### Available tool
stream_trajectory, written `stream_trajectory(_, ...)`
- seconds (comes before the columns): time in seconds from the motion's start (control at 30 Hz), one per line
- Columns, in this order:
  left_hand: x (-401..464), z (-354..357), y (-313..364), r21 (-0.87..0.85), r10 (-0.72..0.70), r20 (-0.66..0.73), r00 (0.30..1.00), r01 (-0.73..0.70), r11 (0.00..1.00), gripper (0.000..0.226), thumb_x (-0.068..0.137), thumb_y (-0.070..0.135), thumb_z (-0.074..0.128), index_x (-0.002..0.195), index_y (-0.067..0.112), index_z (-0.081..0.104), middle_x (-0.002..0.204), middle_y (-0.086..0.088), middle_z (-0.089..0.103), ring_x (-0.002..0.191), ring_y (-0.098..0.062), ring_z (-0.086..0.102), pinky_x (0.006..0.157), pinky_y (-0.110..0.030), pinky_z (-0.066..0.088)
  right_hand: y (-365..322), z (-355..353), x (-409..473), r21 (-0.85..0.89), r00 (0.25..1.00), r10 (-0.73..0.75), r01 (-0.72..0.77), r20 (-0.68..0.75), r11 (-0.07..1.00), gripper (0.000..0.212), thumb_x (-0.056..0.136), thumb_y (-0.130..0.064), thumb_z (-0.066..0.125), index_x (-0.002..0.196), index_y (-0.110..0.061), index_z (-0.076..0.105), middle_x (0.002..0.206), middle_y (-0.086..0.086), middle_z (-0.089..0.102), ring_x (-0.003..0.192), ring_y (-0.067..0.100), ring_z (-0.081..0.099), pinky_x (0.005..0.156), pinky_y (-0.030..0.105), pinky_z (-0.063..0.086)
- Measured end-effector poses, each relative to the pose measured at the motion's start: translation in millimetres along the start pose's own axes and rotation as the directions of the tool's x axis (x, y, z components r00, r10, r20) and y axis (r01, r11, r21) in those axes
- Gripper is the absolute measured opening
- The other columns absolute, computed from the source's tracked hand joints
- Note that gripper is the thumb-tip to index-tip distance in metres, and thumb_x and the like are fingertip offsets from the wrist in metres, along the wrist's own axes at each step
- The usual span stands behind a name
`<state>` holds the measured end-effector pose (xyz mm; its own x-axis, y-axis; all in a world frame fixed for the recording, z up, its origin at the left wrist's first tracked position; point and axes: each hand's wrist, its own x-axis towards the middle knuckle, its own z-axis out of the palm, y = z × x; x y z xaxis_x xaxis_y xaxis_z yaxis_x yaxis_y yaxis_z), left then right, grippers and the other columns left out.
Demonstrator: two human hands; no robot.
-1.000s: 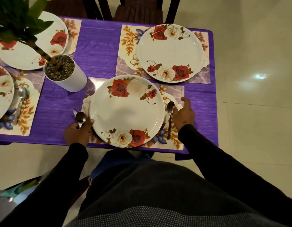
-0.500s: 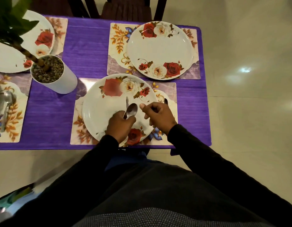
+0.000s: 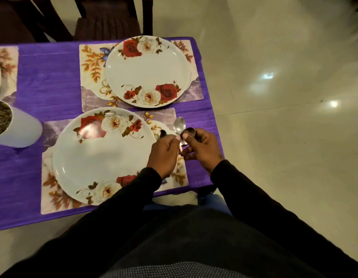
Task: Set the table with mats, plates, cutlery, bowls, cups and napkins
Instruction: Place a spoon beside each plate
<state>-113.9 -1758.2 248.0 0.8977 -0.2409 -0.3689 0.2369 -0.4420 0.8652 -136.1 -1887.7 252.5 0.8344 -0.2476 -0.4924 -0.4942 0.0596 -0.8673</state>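
**Though plates are down, cutlery is unfinished**

While the spoon (image 3: 179, 124) hangs over the near mat (image 3: 53, 201), right of the plate (image 3: 97, 155), both hands pinch its handle: left hand (image 3: 164, 153), right hand (image 3: 203, 149). Mats and plates look set; no bowls, cups or napkins show. Half a second ago both hands were over the plate.
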Motion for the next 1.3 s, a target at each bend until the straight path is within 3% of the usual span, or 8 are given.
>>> stream_trajectory(0.1, 21.8, 41.0, 21.3, 0.009, 0.052, -0.069, 0.996, -0.052, 0.999, 0.035, 0.107, 0.023, 0.045, 0.078, 0.009, 0.060, 0.067, -0.001, 0.058, 0.059, -0.011, 0.052, 0.057, -0.025, 0.041, -7.8, -39.6, 20.0, 0.016, 0.997, -0.062, 0.063, -0.035, 0.998, 0.017, 0.098, -0.013, 0.062, 0.100, 0.004, 0.066, 0.080, 0.016, 0.068, 0.061, 0.025, 0.066, 0.056, 0.033, 0.057)
stream_trajectory(0.3, 56.0, 140.8, 73.9, -0.375, -0.127, -0.229, 0.965, 0.033, 0.926, 0.031, 0.107, 0.015, 0.043, 0.084, 0.014, 0.064, 0.068, -0.002, 0.066, 0.058, -0.016, 0.066, 0.053, -0.027, 0.054, -30.8, -156.3, 56.5, 0.222, 0.993, -0.096, 0.108, -0.067, 0.969, 0.013, 0.103, -0.020, 0.053, 0.101, -0.007, 0.057, 0.081, 0.012, 0.063, 0.073, 0.031, 0.069, 0.061, 0.036, 0.057)
stream_trajectory(0.5, 72.3, 237.1, 112.9, -0.501, -0.329, -0.350, 0.877, 0.121, 0.857, 0.030, 0.108, 0.018, 0.039, 0.086, 0.014, 0.059, 0.064, 0.001, 0.047, 0.043, -0.004, 0.039, 0.039, -0.019, 0.031, -51.5, -269.1, 79.4, 0.185, 0.995, -0.095, 0.097, -0.020, 0.978, 0.013, 0.106, -0.028, 0.046, 0.102, -0.016, 0.050, 0.067, 0.010, 0.064, 0.060, 0.032, 0.067, 0.061, 0.041, 0.059)
stream_trajectory(0.6, 79.6, 266.9, 127.2, -0.566, -0.363, -0.327, 0.873, 0.127, 0.815, 0.029, 0.106, 0.023, 0.047, 0.083, 0.013, 0.060, 0.061, 0.002, 0.042, 0.042, -0.005, 0.032, 0.038, -0.018, 0.024, -57.2, -300.8, 91.4, 0.071, 0.993, -0.117, 0.117, 0.006, 0.991, 0.015, 0.104, -0.024, 0.053, 0.103, -0.010, 0.056, 0.059, 0.006, 0.053, 0.047, 0.017, 0.049, 0.046, 0.026, 0.045)
stream_trajectory(0.8, 101.0, 293.8, 165.0, -0.545, -0.248, -0.320, 0.914, 0.036, 0.838, 0.027, 0.094, 0.032, 0.069, 0.076, 0.013, 0.063, 0.055, 0.006, 0.043, 0.043, -0.005, 0.034, 0.041, -0.016, 0.030, -66.6, -328.5, 119.9, -0.054, 0.974, -0.085, 0.098, 0.211, 0.994, 0.030, 0.100, -0.002, 0.043, 0.117, -0.014, 0.065, 0.063, 0.001, 0.047, 0.046, 0.007, 0.037, 0.044, 0.020, 0.033)
stream_trajectory(0.93, 133.8, 296.2, 188.5, -0.554, -0.245, -0.391, 0.887, -0.015, 0.832, 0.018, 0.089, 0.027, 0.075, 0.081, 0.013, 0.067, 0.059, 0.009, 0.054, 0.047, -0.001, 0.043, 0.045, -0.011, 0.035, -82.2, -335.9, 144.9, -0.107, 0.927, -0.068, 0.115, 0.370, 0.988, 0.028, 0.105, -0.009, 0.043, 0.122, -0.007, 0.064, 0.065, 0.006, 0.049, 0.044, 0.006, 0.036, 0.043, 0.019, 0.031)
stream_trajectory(1.13, 191.4, 282.1, 215.8, -0.446, -0.196, -0.507, 0.839, -0.061, 0.893, 0.021, 0.089, 0.022, 0.076, 0.088, 0.002, 0.073, 0.077, -0.007, 0.072, 0.068, -0.009, 0.063, 0.064, -0.020, 0.050, -134.0, -344.7, 209.8, -0.235, 0.824, -0.078, 0.249, 0.561, 0.940, 0.022, 0.103, -0.010, 0.048, 0.102, 0.002, 0.067, 0.063, 0.013, 0.054, 0.041, 0.006, 0.039, 0.043, 0.018, 0.033)
stream_trajectory(1.3, 271.3, 252.8, 255.4, -0.416, -0.203, -0.632, 0.747, -0.106, 0.903, 0.024, 0.088, 0.025, 0.076, 0.086, 0.002, 0.074, 0.073, -0.003, 0.071, 0.062, -0.001, 0.058, 0.061, -0.011, 0.046, -202.3, -351.2, 290.4, -0.306, 0.816, -0.103, 0.326, 0.568, 0.894, 0.016, 0.099, -0.012, 0.058, 0.100, -0.004, 0.072, 0.063, 0.003, 0.064, 0.043, 0.011, 0.047, 0.043, 0.021, 0.039)
